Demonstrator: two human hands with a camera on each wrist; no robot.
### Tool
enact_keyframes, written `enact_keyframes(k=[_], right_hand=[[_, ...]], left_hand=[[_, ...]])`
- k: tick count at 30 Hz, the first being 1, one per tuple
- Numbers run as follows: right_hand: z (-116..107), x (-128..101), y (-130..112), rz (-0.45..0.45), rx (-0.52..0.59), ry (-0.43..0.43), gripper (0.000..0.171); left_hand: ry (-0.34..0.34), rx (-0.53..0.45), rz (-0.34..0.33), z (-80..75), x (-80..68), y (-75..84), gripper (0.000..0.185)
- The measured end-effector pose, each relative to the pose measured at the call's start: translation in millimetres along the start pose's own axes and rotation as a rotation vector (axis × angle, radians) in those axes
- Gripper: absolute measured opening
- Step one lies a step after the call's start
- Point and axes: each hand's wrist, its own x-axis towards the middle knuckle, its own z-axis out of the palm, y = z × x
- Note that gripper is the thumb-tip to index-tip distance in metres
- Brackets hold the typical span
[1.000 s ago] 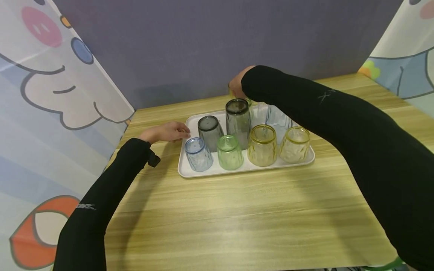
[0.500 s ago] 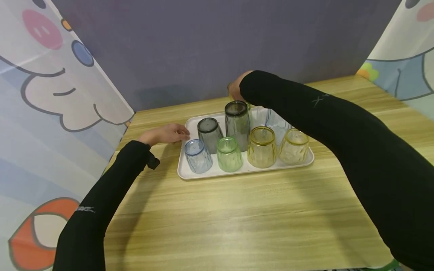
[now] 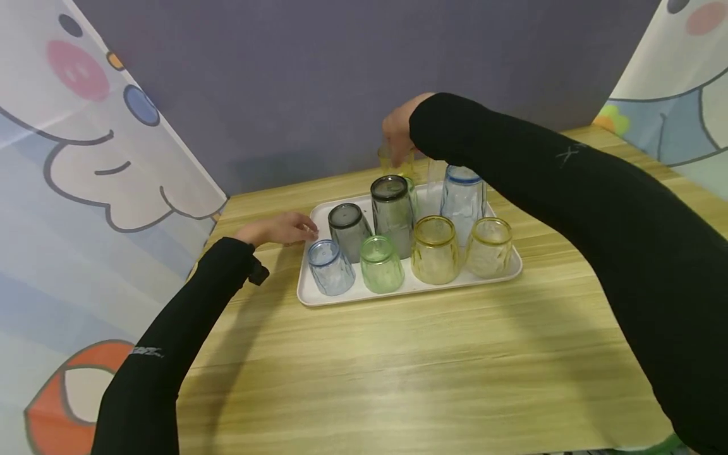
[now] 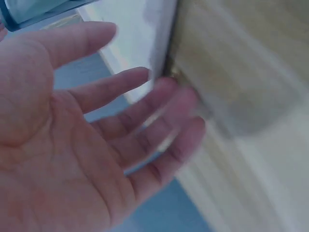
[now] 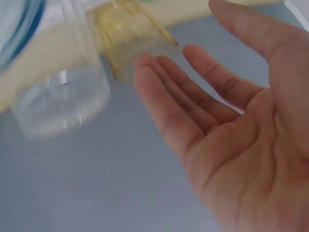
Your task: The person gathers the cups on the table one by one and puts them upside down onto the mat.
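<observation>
Yellow cup (image 3: 396,159) sits at the back edge of the white tray (image 3: 398,292), behind the tall grey cup (image 3: 391,213). Right hand (image 3: 400,129) is over it in the head view, fingers down at its top; actual contact is hidden by the hand and sleeve. Right wrist view shows what the head view can't: right hand (image 5: 227,130) with fingers straight and spread, grip wide, holding nothing, fingertips (image 5: 145,63) just beside the yellow cup (image 5: 133,36), touching or not I cannot tell. Same view has a clear glass (image 5: 60,104) next to it and a blue-rimmed cup (image 5: 17,24) cut off at the top left corner.

Left hand (image 3: 281,229) rests on the worktop (image 3: 398,366) at the tray's left rear corner. Left wrist view: left hand (image 4: 82,145) with palm open, fingers relaxed, grip wide, nothing held; the tray edge (image 4: 154,34) is blurred there.

Only the head view shows the whole layout: all cups upside down, front row blue cup (image 3: 328,267), green cup (image 3: 380,264), amber cup (image 3: 435,249), pale yellow cup (image 3: 489,248); short grey cup (image 3: 348,229) and tall blue-rimmed cup (image 3: 463,202) behind. The clear glass (image 3: 435,186) is barely legible there.
</observation>
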Motion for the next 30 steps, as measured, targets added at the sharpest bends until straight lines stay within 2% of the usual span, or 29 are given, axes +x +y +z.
enact_keyframes(k=[3, 5, 10, 13, 15, 18, 22, 26, 30], right_hand=[[-9.7, -31.7, 10.6, -0.024, 0.073, 0.021, 0.042], [-10.1, -47.8, 20.1, -0.029, 0.121, 0.070, 0.047], [8.0, -67.5, 53.6, 0.020, 0.183, 0.259, 0.055], [24.6, -78.9, 70.6, 0.058, 0.217, 0.324, 0.055], [35.9, -85.6, 77.5, 0.085, 0.255, 0.332, 0.055], [55.3, -88.3, 81.4, 0.083, 0.320, 0.324, 0.052], [95.9, -84.0, 80.5, 0.052, 0.419, 0.258, 0.043], [141.0, -76.0, 67.1, 0.035, 0.495, 0.265, 0.041], [173.0, -69.2, 43.3, 0.023, 0.543, 0.283, 0.040]], left_hand=[[0.016, 0.092, -0.024, -7.5, 4.3, 5.0, 0.041], [0.044, 0.154, -0.043, -13.5, 6.1, 11.5, 0.041], [0.099, 0.154, -0.049, -30.2, 12.2, 31.4, 0.043], [0.111, 0.158, -0.033, -43.0, 22.8, 43.5, 0.048], [0.112, 0.152, -0.025, -52.8, 31.0, 51.8, 0.053], [0.093, 0.071, -0.019, -65.0, 38.3, 59.3, 0.061], [0.061, -0.020, -0.002, -73.5, 46.8, 64.5, 0.069], [0.087, 0.005, 0.007, -79.7, 56.4, 65.8, 0.075], [0.101, 0.005, -0.003, -82.1, 70.5, 64.5, 0.085]])
